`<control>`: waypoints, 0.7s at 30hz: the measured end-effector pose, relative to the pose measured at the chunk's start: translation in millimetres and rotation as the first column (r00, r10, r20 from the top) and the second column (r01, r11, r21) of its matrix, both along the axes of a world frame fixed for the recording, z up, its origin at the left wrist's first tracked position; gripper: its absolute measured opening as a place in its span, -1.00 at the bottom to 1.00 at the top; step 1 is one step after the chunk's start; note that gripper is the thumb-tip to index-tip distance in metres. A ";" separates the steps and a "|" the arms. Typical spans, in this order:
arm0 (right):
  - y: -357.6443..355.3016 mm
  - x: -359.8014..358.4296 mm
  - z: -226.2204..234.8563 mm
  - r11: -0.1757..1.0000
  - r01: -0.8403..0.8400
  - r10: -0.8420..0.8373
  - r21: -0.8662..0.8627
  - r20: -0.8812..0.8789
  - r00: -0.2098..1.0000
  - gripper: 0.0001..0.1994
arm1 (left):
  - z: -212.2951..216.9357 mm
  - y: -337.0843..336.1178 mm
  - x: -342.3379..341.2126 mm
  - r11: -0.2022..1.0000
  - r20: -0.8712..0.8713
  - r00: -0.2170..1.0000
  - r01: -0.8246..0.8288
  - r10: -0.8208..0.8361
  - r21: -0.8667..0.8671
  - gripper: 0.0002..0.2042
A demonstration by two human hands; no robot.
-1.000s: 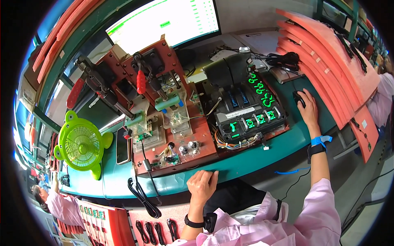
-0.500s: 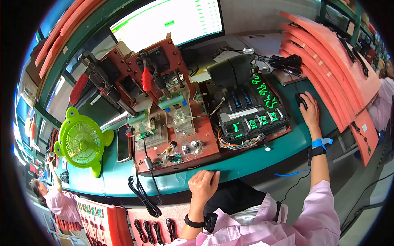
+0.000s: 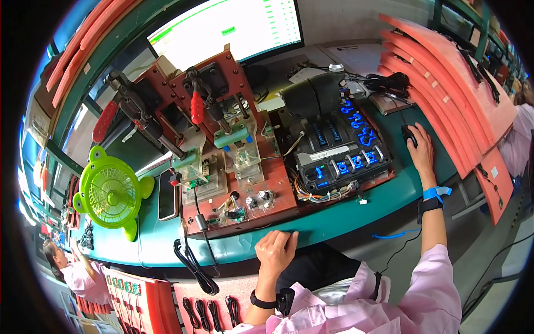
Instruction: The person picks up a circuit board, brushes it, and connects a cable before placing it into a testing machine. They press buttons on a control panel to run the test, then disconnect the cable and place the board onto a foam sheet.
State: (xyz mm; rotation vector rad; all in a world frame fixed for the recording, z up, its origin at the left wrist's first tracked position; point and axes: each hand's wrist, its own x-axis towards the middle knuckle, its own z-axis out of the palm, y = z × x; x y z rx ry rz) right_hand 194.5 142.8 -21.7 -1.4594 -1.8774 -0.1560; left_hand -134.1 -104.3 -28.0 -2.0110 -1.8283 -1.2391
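The work in hand looks like a check of the black control box [image 3: 334, 146], its lights glowing blue on the bench [image 3: 397, 192], run by mouse while the screen [image 3: 228, 28] is lit behind. The right hand [image 3: 421, 147] is wrapped over the mouse [image 3: 409, 136], right of the box; whether a finger presses, I can't tell. The left hand [image 3: 275, 250], well apart from it, is curled in a loose fist by the bench's front edge, with nothing visible in it. I'd judge the next move calls for a small, steady click and an eye on the lights.

Counting: one box, one mouse, one screen, two clamps [image 3: 133, 108] with red handles, one green fan [image 3: 111, 192], one phone [image 3: 168, 195], and four coiled cables [image 3: 203, 315] on pink foam [image 3: 250, 284].
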 end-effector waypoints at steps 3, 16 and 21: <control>0.5 1.2 -0.2 1.000 0.001 -0.001 -0.002 0.002 1.000 -0.67 | 1.4 1.3 2.2 0.999 0.036 0.999 0.008 -0.009 0.032 -0.76; 0.9 -5.5 -1.1 0.983 -0.017 0.011 0.185 0.032 0.999 -0.71 | 35.0 -28.4 -0.5 0.998 0.136 0.991 0.026 -0.018 -0.061 -0.77; -22.9 15.2 7.2 0.927 0.052 0.055 0.371 -0.272 0.961 -0.85 | 95.0 -79.7 -52.1 0.906 -0.301 0.872 -0.419 0.385 -0.055 -0.75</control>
